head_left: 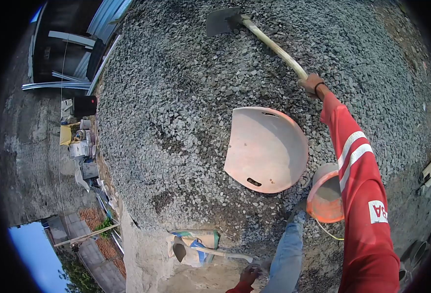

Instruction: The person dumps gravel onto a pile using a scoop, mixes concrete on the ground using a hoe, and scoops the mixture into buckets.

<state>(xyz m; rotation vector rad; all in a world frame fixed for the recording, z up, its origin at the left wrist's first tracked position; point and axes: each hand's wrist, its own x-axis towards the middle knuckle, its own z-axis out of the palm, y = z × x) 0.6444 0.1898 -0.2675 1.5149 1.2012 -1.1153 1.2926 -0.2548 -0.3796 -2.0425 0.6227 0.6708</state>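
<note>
Over the gravel [176,73], my right hand [312,85] is wrapped round the end of the long-handled tool [274,47]: stiff, probably blade-heavy, best gripped two-handed along its length. My left hand [248,274] sits low, its grip too unclear to tell.

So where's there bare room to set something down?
Bare gravel lies between the pink tray and the metal sheeting, and across the wooden handle from the tray. It's crowded where the orange-rimmed bucket sits among tray, jeans leg and red sleeve.
</note>
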